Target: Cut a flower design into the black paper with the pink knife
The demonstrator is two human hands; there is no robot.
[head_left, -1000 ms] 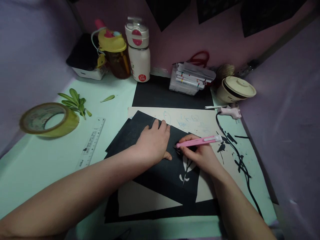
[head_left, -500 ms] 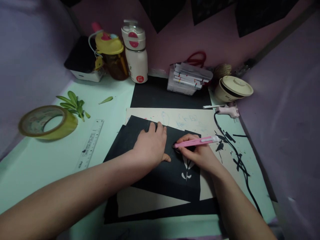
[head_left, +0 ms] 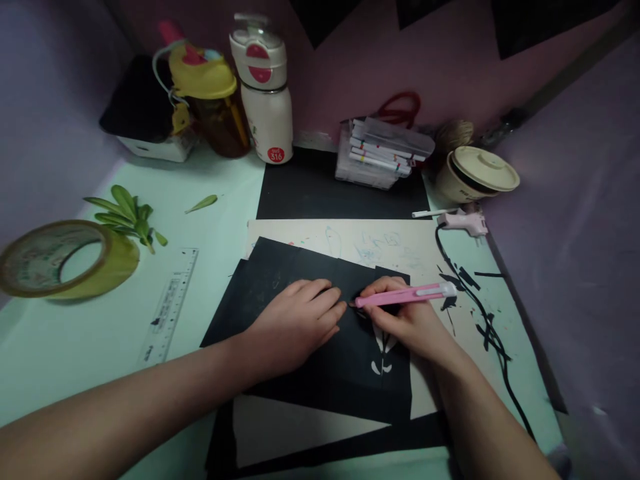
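Observation:
Black paper point(head_left: 320, 373) lies over pale sheets, with white leaf-shaped cutouts point(head_left: 383, 353) near its right side. My left hand point(head_left: 300, 320) rests palm down on the paper, its fingers extended toward the right and holding nothing. Pinched in my right hand point(head_left: 400, 313) is a pink craft knife point(head_left: 405, 294), its tip touching the black paper just right of my left fingertips. My right fingers partly cover the cutouts.
Tape roll point(head_left: 115, 267), green leaves point(head_left: 125, 213) and clear ruler point(head_left: 170, 307) lie left. A white bottle point(head_left: 267, 100), yellow-lidded cup point(head_left: 210, 100), marker case point(head_left: 380, 157) and lidded bowl point(head_left: 477, 177) stand behind. A black cable point(head_left: 480, 307) and paper scraps point(head_left: 487, 333) lie right.
My left hand has slid down and turned, its fingers now pointing right instead of away from me. The view has shifted a little closer. The knife stays in my right hand.

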